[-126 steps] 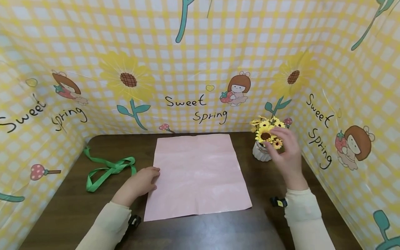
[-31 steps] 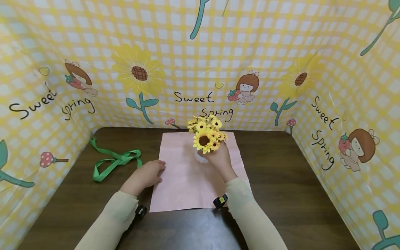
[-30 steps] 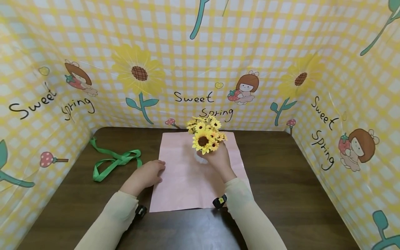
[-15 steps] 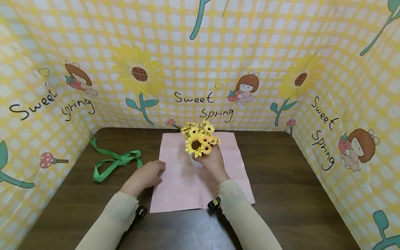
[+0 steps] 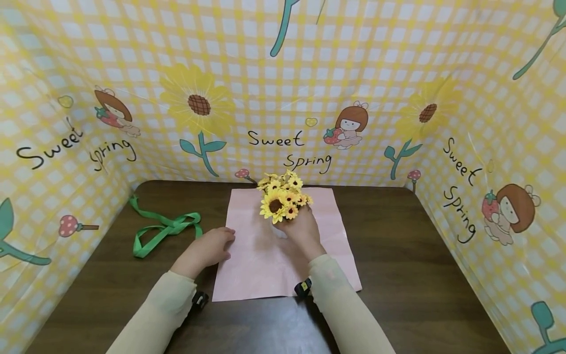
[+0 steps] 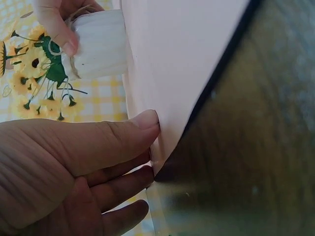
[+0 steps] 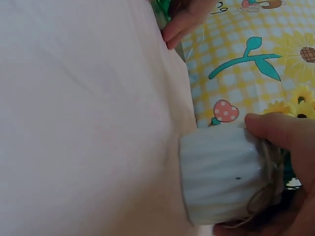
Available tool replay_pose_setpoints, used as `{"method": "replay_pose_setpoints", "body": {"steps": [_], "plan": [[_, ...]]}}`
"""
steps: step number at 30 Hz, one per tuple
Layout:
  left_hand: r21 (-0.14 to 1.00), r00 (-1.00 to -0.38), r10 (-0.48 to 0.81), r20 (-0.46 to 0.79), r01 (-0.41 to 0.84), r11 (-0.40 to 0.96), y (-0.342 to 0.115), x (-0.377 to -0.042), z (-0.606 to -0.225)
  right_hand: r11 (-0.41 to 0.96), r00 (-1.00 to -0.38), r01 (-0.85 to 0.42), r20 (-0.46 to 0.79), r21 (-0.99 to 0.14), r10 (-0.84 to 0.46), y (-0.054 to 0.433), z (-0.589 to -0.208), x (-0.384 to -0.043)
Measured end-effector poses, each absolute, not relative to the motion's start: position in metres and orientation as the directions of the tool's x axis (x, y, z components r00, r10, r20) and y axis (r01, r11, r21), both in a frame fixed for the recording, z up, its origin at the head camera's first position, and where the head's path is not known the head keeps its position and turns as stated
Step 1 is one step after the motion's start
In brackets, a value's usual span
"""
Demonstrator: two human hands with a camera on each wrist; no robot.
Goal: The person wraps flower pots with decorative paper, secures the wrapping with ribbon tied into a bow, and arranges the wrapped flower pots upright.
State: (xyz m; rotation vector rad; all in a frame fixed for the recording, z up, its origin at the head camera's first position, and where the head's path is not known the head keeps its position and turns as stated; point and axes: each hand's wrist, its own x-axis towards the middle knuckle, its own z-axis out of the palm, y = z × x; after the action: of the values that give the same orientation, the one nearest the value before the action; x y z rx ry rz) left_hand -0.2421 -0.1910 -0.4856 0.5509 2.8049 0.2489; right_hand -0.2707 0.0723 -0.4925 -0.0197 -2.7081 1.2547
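My right hand (image 5: 304, 230) grips a small white ribbed flowerpot (image 7: 216, 172) near its rim, where twine is tied round it. Yellow artificial sunflowers (image 5: 275, 205) rise from the pot and hide part of it in the head view. The pot is upright, its base right at the surface of a square pink sheet of paper (image 5: 252, 268), back of its middle. At the sheet's left edge my left hand (image 5: 209, 251) rests with loosely bent fingers, the thumb tip (image 6: 146, 119) touching the paper's edge.
A loosely looped green ribbon (image 5: 170, 226) lies on the dark wooden table (image 5: 407, 246), left of the sheet and beyond my left hand. Yellow checked cloth (image 5: 247, 98) with printed flowers walls in the table at the back and both sides.
My right hand has taken the flowerpot from the back right of the table and brought it left over the paper, slightly lower lately. The left hand has stayed at the sheet's edge.
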Motion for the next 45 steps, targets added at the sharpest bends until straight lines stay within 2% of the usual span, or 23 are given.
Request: {"method": "replay_pose_setpoints", "body": {"steps": [13, 22, 45], "plan": [[0.237, -0.878, 0.423, -0.221, 0.373, 0.897, -0.198, -0.247, -0.479, 0.725, -0.993, -0.02, 0.098, -0.688, 0.066, 0.068, -0.486, -0.275], [0.188, -0.865, 0.472, -0.173, 0.441, 0.878, -0.193, -0.249, -0.473, 0.692, -0.992, -0.006, 0.089, -0.722, 0.084, 0.072, -0.486, -0.272], [0.13, -0.863, 0.472, -0.179, 0.455, 0.881, -0.184, -0.247, -0.473, 0.516, -0.993, -0.002, 0.064, -0.857, 0.103, 0.094, -0.489, -0.269]]}}
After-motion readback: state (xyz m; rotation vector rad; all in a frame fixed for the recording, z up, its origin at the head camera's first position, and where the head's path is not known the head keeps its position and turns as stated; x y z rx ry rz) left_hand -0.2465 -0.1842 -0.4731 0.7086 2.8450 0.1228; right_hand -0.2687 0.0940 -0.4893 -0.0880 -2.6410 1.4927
